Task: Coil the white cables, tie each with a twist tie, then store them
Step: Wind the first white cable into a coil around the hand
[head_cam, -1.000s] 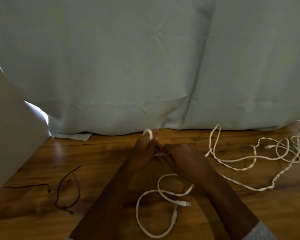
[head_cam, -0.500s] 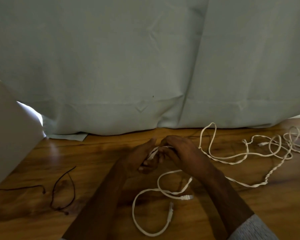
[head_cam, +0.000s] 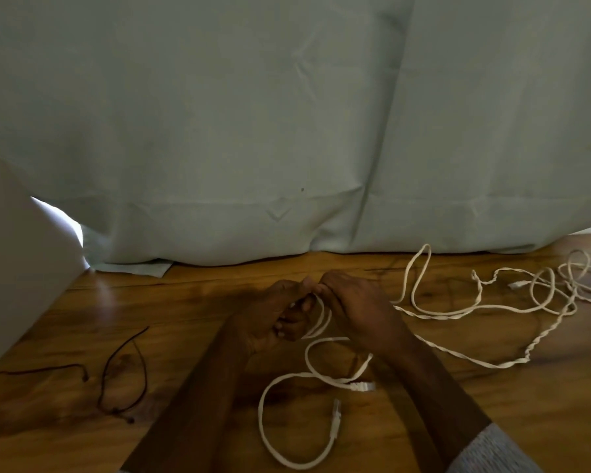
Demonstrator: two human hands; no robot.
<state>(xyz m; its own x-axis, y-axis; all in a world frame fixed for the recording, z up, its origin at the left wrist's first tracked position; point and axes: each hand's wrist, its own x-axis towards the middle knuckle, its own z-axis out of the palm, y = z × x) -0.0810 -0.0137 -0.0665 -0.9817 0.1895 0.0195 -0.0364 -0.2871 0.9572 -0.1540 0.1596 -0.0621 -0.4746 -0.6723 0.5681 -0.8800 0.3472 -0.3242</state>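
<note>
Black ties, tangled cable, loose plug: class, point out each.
Black ties [head_cam: 125,377], head view, on the curved loop.
Tangled cable [head_cam: 545,331], head view, on its twisted run.
Loose plug [head_cam: 336,418], head view, on its body.

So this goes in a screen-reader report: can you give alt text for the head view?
Two hands, left hand and right hand, hold loops of a white cable above a wooden floor. A second, tangled white cable lies to the right, thin black twist ties to the left, and a pale curtain hangs behind.
</note>
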